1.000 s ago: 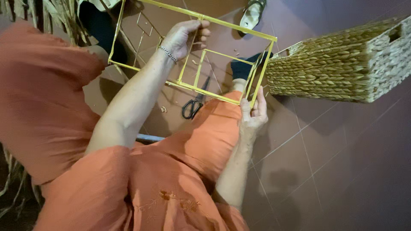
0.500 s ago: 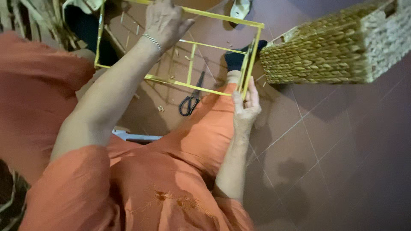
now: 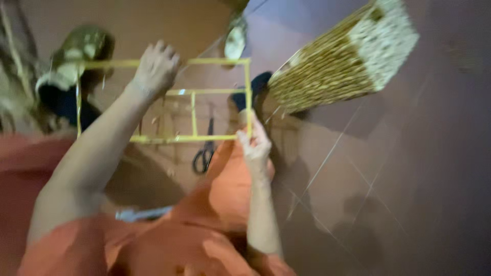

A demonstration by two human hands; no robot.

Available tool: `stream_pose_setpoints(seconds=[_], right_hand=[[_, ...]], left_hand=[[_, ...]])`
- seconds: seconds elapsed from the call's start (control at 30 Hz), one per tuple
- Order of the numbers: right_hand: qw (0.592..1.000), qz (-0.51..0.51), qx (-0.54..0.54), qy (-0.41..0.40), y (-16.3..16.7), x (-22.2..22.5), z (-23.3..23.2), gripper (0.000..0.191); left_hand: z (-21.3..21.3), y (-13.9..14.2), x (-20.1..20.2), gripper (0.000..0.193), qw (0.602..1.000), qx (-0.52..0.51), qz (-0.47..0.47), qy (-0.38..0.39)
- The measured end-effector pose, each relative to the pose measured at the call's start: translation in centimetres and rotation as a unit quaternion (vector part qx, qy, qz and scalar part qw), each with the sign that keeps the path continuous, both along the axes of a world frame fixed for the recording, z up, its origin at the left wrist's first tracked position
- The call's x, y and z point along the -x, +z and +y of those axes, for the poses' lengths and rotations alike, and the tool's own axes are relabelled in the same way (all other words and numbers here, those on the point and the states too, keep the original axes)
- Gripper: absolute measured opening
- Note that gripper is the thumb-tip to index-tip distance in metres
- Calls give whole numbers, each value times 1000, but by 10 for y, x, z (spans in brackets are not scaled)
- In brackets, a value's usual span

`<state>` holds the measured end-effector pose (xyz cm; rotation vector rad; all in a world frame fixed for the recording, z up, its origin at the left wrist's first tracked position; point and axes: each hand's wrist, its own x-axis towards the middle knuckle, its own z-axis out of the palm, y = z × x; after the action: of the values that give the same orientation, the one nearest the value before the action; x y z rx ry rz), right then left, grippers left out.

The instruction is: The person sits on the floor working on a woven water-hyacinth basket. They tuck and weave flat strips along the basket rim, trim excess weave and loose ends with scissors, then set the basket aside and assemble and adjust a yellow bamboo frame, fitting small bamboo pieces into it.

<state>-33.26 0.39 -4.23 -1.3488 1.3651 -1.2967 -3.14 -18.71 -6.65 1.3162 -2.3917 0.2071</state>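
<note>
A yellow wire frame (image 3: 194,115), box-shaped with thin bars, hangs over my lap. My left hand (image 3: 154,69) grips its top bar, arm stretched forward. My right hand (image 3: 254,142) holds the frame's lower right corner. Black-handled scissors (image 3: 204,153) lie on the tiled floor behind the frame. My legs in orange cloth (image 3: 225,204) fill the lower part of the view. The picture is blurred by motion.
A woven straw basket (image 3: 342,59) stands on the brown tiled floor at the upper right. Dry straw strands (image 3: 15,92) and a dark bundle (image 3: 66,97) lie at the left. A sandal (image 3: 235,41) rests at the top. A pale flat object (image 3: 143,213) lies by my thigh.
The view has swung, so the frame and basket now sit differently. The frame has turned squarer to me. Both hands keep their hold on it.
</note>
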Motion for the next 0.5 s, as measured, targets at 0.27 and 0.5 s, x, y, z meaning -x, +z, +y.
stream_pose_setpoints(seconds=[0.27, 0.5], right_hand=[[991, 56, 119, 0, 9, -6, -6, 61], [1000, 6, 2, 6, 26, -6, 6, 63]], left_hand=[[-3, 45, 20, 17, 994, -100, -25, 28], [-5, 72, 36, 27, 966, -221, 137, -12]])
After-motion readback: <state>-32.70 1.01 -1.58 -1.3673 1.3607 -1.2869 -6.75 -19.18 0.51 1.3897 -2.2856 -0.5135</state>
